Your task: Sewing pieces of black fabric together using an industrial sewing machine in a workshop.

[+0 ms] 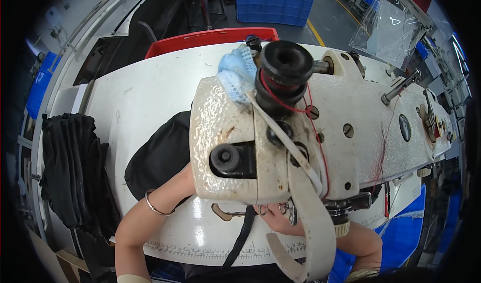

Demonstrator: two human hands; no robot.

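A white sewing machine [361,132] with black knobs, red thread and a blue-and-white cloth [235,72] fills the middle and right. My left hand [183,182], with a bangle at the wrist, reaches under the machine head beside a black fabric piece [153,157]; its fingers are hidden behind the machine. My right hand [280,220] is below the machine head, close to the metal parts and a black strap [240,238] that hangs over the table's front edge. Its fingers are mostly hidden, so I cannot tell what it holds.
The white table [115,97] has a ruler along its front edge and a stack of black fabric pieces [75,172] at the left. Behind stand a red tray [180,42], a blue crate [273,7] and a metal stool [205,7]. Blue plastic [406,233] lies at lower right.
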